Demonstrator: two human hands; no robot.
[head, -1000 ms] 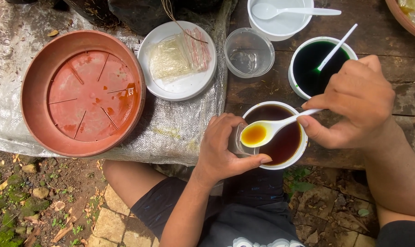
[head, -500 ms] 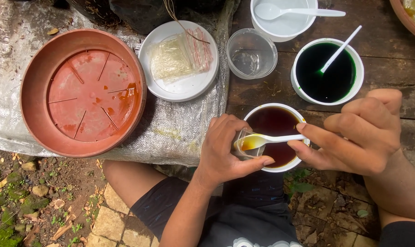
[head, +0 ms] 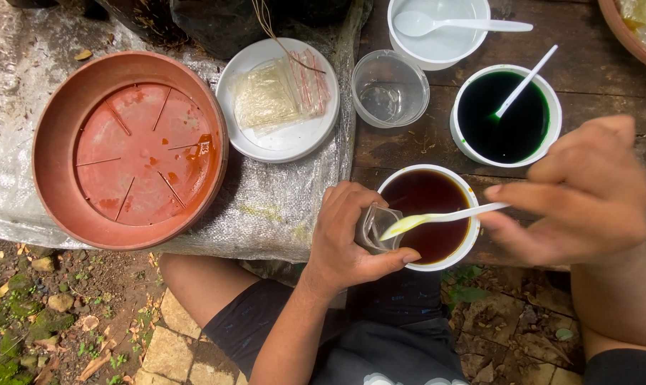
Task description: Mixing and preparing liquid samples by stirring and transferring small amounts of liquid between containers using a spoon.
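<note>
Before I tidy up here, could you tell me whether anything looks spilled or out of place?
Yes: the brown tray has orange liquid smeared across its inside, thickest at its right edge. The left hand tilts a clear bag while the right hand tips a spoon into it.

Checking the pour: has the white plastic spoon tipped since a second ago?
Yes. The white plastic spoon has tipped its bowl down into the small clear bag, lower against the white bowl of brown liquid.
</note>
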